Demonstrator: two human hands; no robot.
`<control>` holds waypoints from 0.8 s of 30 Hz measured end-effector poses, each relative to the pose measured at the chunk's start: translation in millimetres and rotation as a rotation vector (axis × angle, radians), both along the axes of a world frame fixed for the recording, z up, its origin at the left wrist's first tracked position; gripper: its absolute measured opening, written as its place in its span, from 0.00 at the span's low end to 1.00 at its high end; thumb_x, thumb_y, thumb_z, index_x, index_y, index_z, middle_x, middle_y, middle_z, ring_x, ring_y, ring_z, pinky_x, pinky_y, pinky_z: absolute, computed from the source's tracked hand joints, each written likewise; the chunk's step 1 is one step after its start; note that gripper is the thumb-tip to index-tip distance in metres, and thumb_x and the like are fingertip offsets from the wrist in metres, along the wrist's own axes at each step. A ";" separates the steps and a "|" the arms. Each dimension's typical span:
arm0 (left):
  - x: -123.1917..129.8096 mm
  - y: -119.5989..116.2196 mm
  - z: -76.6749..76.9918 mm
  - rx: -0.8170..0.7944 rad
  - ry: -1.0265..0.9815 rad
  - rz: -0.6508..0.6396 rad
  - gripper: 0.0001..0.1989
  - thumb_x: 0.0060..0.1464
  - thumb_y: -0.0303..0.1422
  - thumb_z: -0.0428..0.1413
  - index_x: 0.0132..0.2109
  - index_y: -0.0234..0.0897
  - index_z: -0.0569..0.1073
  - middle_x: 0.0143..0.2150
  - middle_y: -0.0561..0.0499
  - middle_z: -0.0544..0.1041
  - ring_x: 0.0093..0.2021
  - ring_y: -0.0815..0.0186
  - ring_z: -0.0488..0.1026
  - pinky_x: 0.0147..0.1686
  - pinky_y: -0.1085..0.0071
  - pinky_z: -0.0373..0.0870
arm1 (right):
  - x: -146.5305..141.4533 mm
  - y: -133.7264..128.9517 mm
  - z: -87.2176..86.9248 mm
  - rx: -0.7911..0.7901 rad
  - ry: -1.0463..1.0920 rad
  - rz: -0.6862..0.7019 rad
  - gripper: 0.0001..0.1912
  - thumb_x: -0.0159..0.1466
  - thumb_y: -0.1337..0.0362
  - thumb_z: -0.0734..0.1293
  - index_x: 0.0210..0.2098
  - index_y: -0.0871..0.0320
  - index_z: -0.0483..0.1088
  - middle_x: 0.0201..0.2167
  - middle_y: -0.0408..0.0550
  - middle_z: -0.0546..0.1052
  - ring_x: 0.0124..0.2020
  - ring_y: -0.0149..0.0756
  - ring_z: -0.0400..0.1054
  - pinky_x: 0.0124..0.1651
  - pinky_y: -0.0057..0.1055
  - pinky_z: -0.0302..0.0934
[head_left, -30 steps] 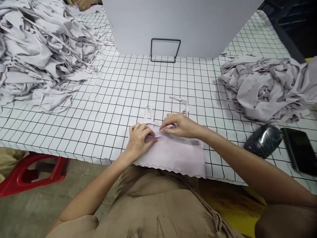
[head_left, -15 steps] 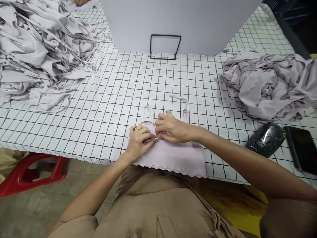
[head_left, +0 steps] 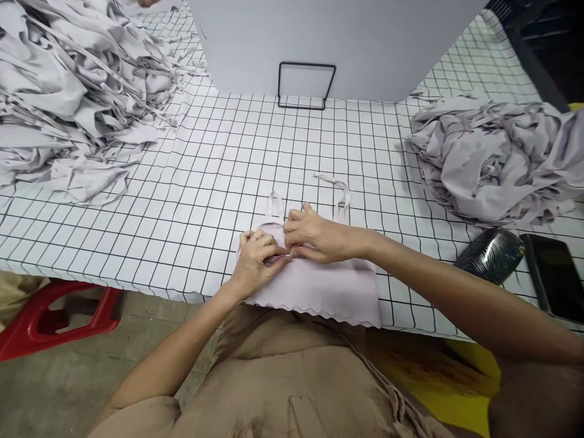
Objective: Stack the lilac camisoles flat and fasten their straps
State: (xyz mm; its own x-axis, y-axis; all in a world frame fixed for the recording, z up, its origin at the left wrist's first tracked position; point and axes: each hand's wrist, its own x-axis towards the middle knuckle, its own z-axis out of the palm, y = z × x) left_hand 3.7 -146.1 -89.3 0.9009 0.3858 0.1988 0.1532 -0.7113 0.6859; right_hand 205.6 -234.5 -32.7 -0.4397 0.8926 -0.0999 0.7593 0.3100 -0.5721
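Observation:
A pale pink camisole [head_left: 328, 289] with thin straps and a scalloped hem lies at the table's front edge, straps pointing away from me. My left hand [head_left: 259, 261] pinches its fabric near the middle of the neckline, fingers closed. Right beside it, my right hand [head_left: 314, 236] is closed in a pinch on the same spot, thumb and forefinger together. The fingertips of both hands almost meet there. What exactly lies between them is too small to make out beyond the garment's edge.
Heaps of similar pale garments lie at the left [head_left: 82, 91] and right [head_left: 502, 155] of the grid-patterned tablecloth [head_left: 182, 243]. A large white board [head_left: 365, 48] with a black wire stand [head_left: 301, 108] rises ahead. A dark shiny case [head_left: 490, 255] and a phone [head_left: 554, 277] sit at right; a red stool [head_left: 59, 316] stands lower left.
Both hands stay on the same spot of the camisole, with the right fingers shifted very slightly left. The view has moved a little; the garment lies as before.

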 end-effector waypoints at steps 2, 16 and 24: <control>-0.1 0.2 -0.2 -0.007 0.007 -0.001 0.06 0.61 0.36 0.61 0.36 0.42 0.80 0.30 0.53 0.75 0.37 0.62 0.69 0.49 0.57 0.56 | -0.8 0.9 0.5 0.001 0.002 0.001 0.11 0.69 0.70 0.59 0.33 0.59 0.70 0.32 0.47 0.68 0.40 0.39 0.54 0.48 0.44 0.46; -0.5 0.7 -1.5 -0.038 0.017 0.001 0.07 0.61 0.37 0.61 0.35 0.43 0.80 0.31 0.53 0.77 0.37 0.62 0.70 0.51 0.56 0.55 | -1.7 3.2 2.8 0.003 -0.055 0.017 0.10 0.69 0.71 0.60 0.32 0.59 0.69 0.32 0.46 0.68 0.40 0.39 0.55 0.49 0.46 0.47; -0.5 0.7 -4.9 -0.026 0.003 -0.012 0.05 0.60 0.35 0.61 0.35 0.43 0.79 0.31 0.54 0.77 0.38 0.62 0.71 0.51 0.56 0.55 | -9.3 4.6 4.0 0.005 -0.090 0.010 0.09 0.67 0.71 0.61 0.30 0.60 0.69 0.31 0.47 0.69 0.41 0.40 0.55 0.55 0.56 0.48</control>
State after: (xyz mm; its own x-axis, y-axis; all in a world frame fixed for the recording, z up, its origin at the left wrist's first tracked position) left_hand 3.2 -145.4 -94.3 0.9059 0.3802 0.1863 0.1468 -0.6947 0.7041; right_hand 196.3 -229.8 -28.8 -0.4384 0.8886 -0.1349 0.8045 0.3210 -0.4997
